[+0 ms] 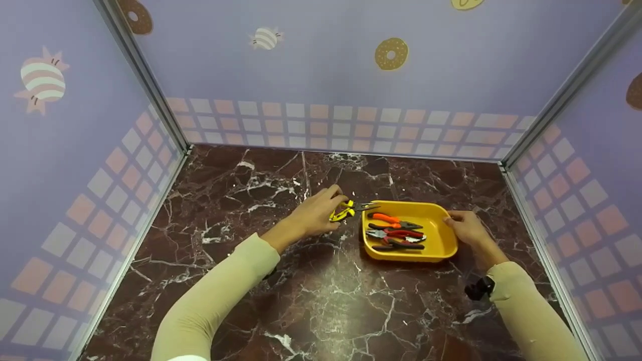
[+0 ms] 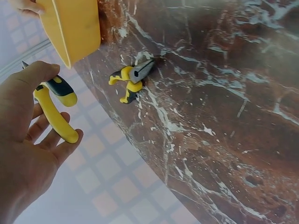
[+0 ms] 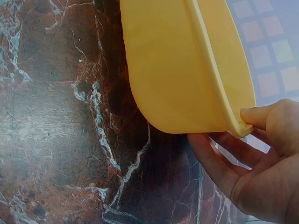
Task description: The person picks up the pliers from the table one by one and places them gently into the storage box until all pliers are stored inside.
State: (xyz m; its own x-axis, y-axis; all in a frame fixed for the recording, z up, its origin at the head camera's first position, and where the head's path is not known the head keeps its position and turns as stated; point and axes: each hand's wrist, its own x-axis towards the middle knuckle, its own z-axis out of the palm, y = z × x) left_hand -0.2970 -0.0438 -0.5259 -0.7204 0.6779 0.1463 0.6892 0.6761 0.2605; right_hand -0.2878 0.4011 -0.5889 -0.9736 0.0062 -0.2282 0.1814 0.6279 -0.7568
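1. Yellow-handled pliers (image 1: pixel 346 210) sit in the left hand (image 1: pixel 313 215), fingers curled round the handles, the nose just over the tray's (image 1: pixel 441 243) left rim.
2. Marble table (image 1: pixel 321 301) carries the yellow tray, which holds three more pliers (image 1: pixel 396 231) with orange, red and dark handles.
3. Right hand (image 1: pixel 464 226) grips the tray's right rim, thumb on top, fingers under its edge.
4. Left wrist view shows a second yellow pair (image 2: pixel 131 79) lying on the table near the tray.
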